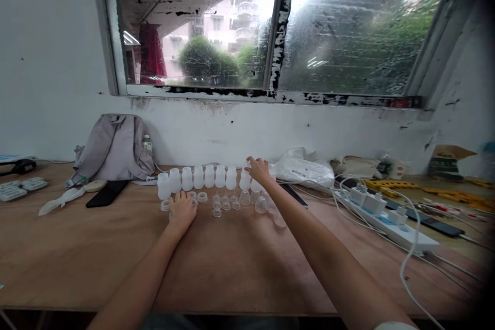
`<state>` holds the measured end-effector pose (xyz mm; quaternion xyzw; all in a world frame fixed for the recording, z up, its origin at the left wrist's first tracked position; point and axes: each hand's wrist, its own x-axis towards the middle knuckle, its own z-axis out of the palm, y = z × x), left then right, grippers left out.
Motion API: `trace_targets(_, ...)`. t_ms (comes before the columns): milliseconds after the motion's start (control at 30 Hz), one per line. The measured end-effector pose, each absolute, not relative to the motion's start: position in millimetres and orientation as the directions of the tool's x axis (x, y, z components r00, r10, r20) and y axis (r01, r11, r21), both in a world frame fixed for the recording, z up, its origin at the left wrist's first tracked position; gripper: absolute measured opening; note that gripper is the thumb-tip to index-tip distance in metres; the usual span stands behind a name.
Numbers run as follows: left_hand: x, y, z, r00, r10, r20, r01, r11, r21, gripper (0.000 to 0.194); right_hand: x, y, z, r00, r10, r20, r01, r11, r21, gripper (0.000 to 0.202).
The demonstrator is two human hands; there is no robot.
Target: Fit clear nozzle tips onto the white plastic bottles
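Observation:
A row of frosted white bottles [209, 176] stands upright across the table, with white screw rings [202, 197] in front of its left part. My left hand [183, 211] lies over the rings, its fingers apart and pointing away from me; part of the rings is hidden under it. Clear bottle nipples [226, 203] stand grouped in the middle, and clear domed caps [261, 205] sit to their right. My right hand [258, 170] reaches over the row's right part, thumb and fingers bent together at a small pale thing whose kind I cannot make out. My right forearm covers some caps.
A grey backpack [116, 149] leans on the wall at left, near a black phone [106, 194]. At right lie a plastic bag [303, 166], a white power strip [402, 232] with chargers, and loose cables. The window [273, 95] is above.

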<state>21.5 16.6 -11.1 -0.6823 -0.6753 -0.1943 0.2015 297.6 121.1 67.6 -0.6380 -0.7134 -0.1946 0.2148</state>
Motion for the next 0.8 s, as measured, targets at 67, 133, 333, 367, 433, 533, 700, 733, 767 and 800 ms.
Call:
trace_targets(67,21,16,-11,0.016,0.846,0.534,1.0,-0.008,-0.018,0.03,300,121,67,-0.117,0.82,0.56,0.993,0.115,0.038,0.029)
trace_targets(133,21,17,-11,0.018,0.846,0.532,1.0,-0.009,-0.019,0.029,301,122,66,-0.134,0.813,0.567,0.991,0.118,0.066,0.028)
trace_targets(333,21,17,-12,0.057,0.842,0.536,0.998,-0.042,-0.041,0.031,303,126,67,-0.161,0.81,0.563,0.987,0.121,0.109,0.027)
trace_targets(367,21,16,-12,0.065,0.842,0.535,0.998,-0.05,-0.042,0.031,303,126,67,-0.162,0.812,0.561,0.987,0.119,0.111,0.027)
trace_targets(433,21,16,-13,0.073,0.847,0.526,0.997,-0.061,-0.04,0.03,303,128,69,-0.161,0.815,0.557,0.987,0.117,0.115,0.026)
trace_targets(533,22,17,-13,0.079,0.855,0.512,0.997,-0.068,-0.04,0.028,304,129,72,-0.158,0.824,0.544,0.987,0.114,0.115,0.024)
trace_targets(700,21,17,-14,0.097,0.86,0.5,0.995,-0.088,-0.041,0.026,305,132,78,-0.155,0.851,0.502,0.988,0.12,0.101,0.025)
trace_targets(733,21,16,-13,0.097,0.864,0.495,0.995,-0.089,-0.04,0.025,305,133,79,-0.157,0.856,0.493,0.987,0.124,0.099,0.026)
trace_targets(767,22,16,-13,0.097,0.866,0.491,0.995,-0.09,-0.039,0.025,305,133,80,-0.16,0.86,0.485,0.987,0.129,0.097,0.027)
trace_targets(800,22,16,-13,0.098,0.866,0.49,0.995,-0.091,-0.039,0.025,305,134,80,-0.163,0.863,0.478,0.986,0.134,0.094,0.028)
